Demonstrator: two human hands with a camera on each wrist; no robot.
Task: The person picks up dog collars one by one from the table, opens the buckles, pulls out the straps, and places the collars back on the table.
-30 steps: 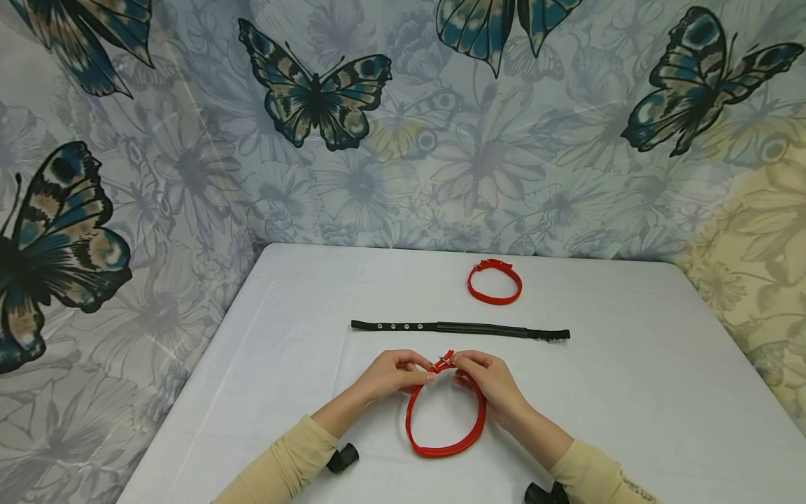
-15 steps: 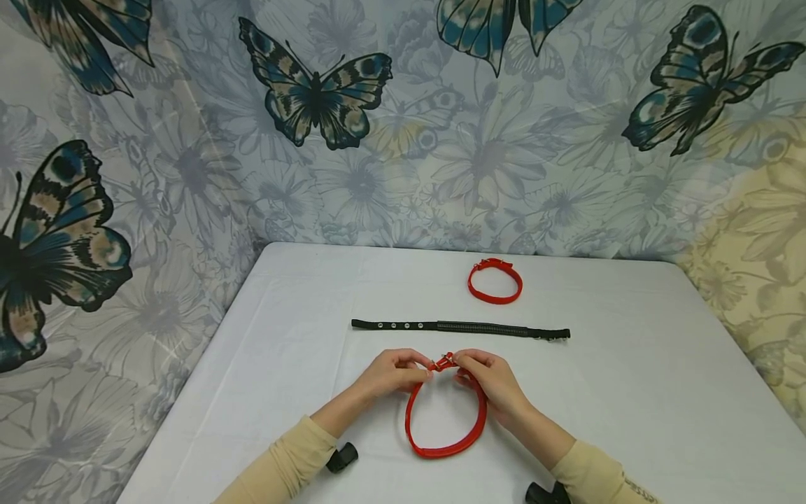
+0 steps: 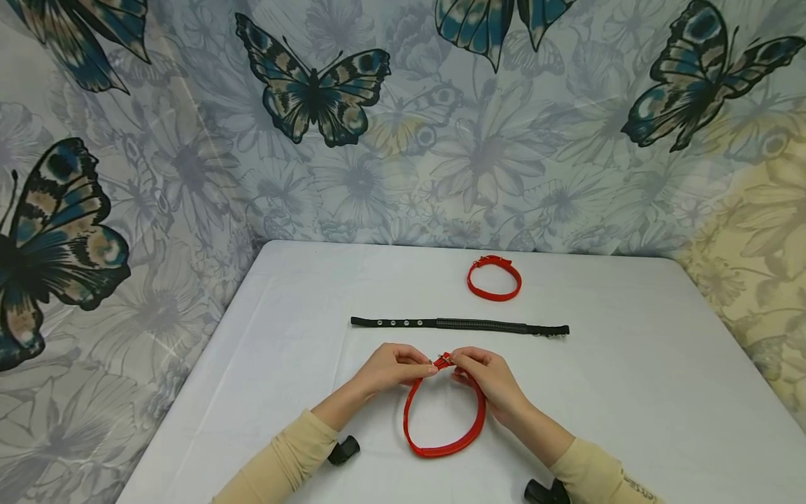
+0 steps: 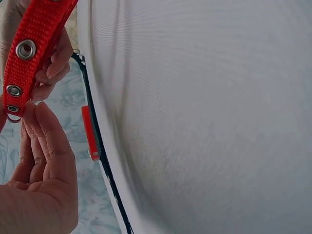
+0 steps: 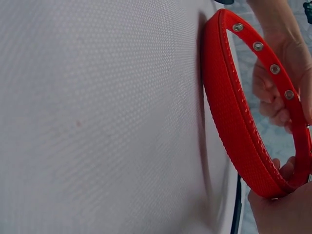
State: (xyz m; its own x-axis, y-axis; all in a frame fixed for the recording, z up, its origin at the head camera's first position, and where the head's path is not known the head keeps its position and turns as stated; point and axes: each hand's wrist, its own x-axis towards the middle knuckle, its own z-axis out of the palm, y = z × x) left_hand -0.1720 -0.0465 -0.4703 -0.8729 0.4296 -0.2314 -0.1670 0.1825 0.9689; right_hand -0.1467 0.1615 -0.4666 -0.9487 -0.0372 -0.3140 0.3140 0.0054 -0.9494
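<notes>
A red webbing collar [image 3: 446, 450] with metal eyelets forms a loop between both hands, its buckle [image 3: 444, 360] at the far side. My left hand [image 3: 393, 365] pinches the strap just left of the buckle with thumb and fingers. On the other side my right hand [image 3: 488, 381] grips the buckle end, thumb and index finger at the strap tip. In the right wrist view the padded band of the collar [image 5: 239, 122] stands on edge close to the white cloth, with a row of eyelets beyond. The left wrist view shows the left fingertips [image 4: 41, 109] right at the eyelet strap.
Beyond the hands a black collar [image 3: 481, 325] lies stretched out straight across the white table [image 3: 302, 280]. Farther back lies a second red collar [image 3: 494, 278], buckled into a ring. Black devices sit by the left wrist [image 3: 343, 450] and right wrist [image 3: 546, 492]. A butterfly-print cloth hangs behind.
The left hand has shifted slightly, its thumb moving in closer to the buckle. The strap tip held by the right hand sits lower than before. The collar loop has stayed nearly in place.
</notes>
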